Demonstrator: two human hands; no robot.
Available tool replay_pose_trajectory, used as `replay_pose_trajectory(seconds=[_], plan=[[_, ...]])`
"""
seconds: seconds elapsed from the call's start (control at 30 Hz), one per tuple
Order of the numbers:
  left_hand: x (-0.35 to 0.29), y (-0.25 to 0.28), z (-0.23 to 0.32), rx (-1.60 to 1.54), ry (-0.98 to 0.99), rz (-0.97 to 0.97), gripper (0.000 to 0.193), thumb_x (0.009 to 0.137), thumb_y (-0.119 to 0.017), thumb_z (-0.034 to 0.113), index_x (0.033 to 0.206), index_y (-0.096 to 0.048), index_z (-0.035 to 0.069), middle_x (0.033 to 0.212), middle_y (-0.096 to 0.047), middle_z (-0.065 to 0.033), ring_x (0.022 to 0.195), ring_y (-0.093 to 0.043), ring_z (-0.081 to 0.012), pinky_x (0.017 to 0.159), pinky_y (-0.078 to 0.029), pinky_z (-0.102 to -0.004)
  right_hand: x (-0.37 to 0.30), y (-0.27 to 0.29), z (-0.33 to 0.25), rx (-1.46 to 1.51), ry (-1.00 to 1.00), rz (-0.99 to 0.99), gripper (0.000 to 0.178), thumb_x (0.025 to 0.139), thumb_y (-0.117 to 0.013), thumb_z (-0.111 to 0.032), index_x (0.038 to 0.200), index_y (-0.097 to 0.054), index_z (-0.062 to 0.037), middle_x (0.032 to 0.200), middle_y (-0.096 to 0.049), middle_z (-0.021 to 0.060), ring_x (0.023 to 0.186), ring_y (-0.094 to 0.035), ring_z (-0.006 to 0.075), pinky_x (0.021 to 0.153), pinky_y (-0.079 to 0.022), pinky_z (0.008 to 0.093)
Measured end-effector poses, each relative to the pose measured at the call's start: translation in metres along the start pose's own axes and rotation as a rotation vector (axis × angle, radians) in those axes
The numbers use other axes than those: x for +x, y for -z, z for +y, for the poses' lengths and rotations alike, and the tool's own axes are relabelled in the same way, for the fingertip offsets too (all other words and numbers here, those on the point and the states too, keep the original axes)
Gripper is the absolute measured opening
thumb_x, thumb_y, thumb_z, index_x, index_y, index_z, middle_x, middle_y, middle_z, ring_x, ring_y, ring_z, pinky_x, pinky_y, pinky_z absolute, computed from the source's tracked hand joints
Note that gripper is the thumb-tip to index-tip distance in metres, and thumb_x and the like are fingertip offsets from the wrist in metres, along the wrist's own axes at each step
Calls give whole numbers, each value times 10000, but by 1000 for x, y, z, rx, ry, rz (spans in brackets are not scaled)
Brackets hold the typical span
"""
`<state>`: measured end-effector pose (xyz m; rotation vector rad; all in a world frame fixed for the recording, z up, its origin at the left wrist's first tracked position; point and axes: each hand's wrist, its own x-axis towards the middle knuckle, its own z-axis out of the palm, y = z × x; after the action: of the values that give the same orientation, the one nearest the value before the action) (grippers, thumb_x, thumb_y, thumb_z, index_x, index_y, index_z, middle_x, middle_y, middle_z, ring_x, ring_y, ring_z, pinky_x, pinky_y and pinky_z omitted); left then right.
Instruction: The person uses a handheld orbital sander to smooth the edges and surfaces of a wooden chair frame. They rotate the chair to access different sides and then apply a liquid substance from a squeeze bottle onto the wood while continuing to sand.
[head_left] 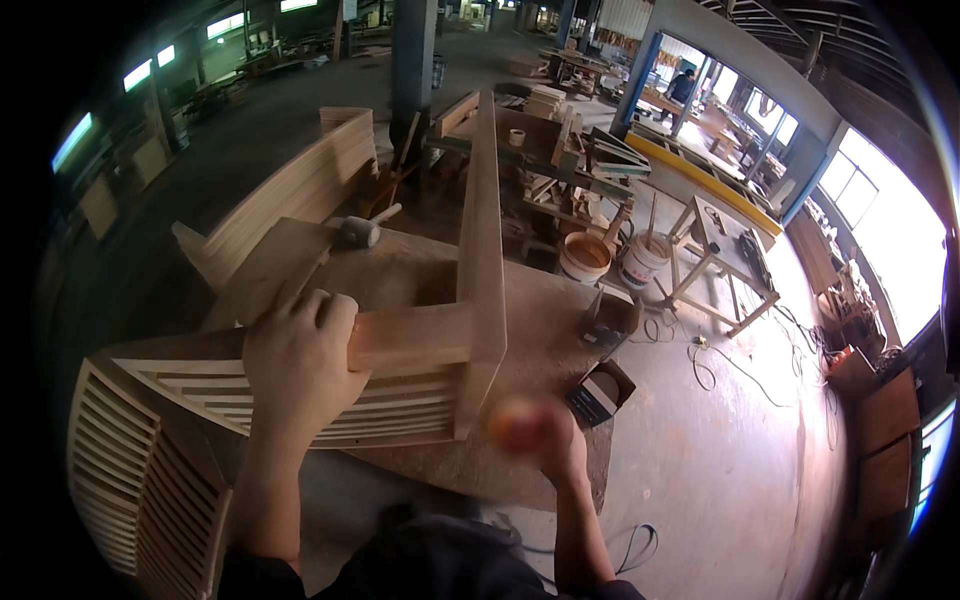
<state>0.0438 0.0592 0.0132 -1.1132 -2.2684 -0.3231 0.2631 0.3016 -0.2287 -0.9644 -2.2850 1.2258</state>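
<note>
My left hand (305,345) is wrapped over the wooden rail (415,335) of a slatted furniture frame. The frame's row of slats (390,407) runs below the rail, and a tall wooden upright (485,220) stands at its right end. To the right of that upright, my right hand (563,447) is closed round an orange-and-red, round-ended object (518,427). Motion smears this object, so its kind does not show. It is held above the right part of the worktable (545,330). A dark-headed mallet (360,232) lies on the table beyond my left hand.
Another slatted piece (150,480) stands at the lower left. Small open boxes (600,390) sit at the table's right edge. Behind them are a bucket (585,257) of brownish stuff and a white bucket (643,262). Cables (745,375) trail over the floor near a wooden stand (725,260).
</note>
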Motion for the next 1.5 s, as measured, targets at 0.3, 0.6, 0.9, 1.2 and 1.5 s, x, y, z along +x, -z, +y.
replay_pose_trajectory(seconds=[0.3, 0.6, 0.9, 1.2, 1.5], plan=[[-120, 5, -70, -1166, 34, 342, 391, 940, -766, 348, 1092, -689, -4, 961, -745, -150, 920, -712, -247, 863, -569, -378, -56, 1, 158, -491, -271, -16, 522, 774, -872, -458, 1181, -697, -182, 1154, -710, 201, 1045, -734, 420, 898, -607, 511], [-171, -8, -123, -1793, 849, 702, 769, 1122, -557, 492, 1582, -369, -96, 1411, -591, -187, 1312, -593, -260, 1147, -494, -383, -59, -13, 223, -475, -472, 73, 809, 658, -972, -398, 1353, -636, -157, 1295, -643, 219, 1160, -687, 428, 988, -582, 503], [-93, -15, -128, -1988, 773, 961, 525, 1122, -607, 380, 1500, -452, 51, 1373, -608, -159, 1333, -582, -282, 1241, -442, -458, 16, 8, 187, -343, -25, 97, 582, 846, -887, -381, 1267, -709, -22, 1156, -757, 214, 1150, -711, 387, 980, -566, 461], [-74, -16, -86, -2019, 755, 846, 370, 1105, -625, 441, 1240, -623, 96, 1196, -702, -119, 1142, -681, -255, 1053, -567, -439, 125, 69, -92, 1106, 273, -253, 711, 1135, -507, -536, 1615, -439, -16, 1581, -539, 121, 1432, -514, 211, 1230, -380, 385], [-20, -1, 0, -2107, 357, 657, 213, 1053, -734, 211, 1201, -646, 86, 1182, -743, -137, 1156, -736, -292, 1061, -607, -488, 183, 142, -155, 694, 169, -222, 585, 954, -698, -127, 1508, -526, -49, 1184, -738, 112, 1011, -720, 214, 775, -604, 345]])
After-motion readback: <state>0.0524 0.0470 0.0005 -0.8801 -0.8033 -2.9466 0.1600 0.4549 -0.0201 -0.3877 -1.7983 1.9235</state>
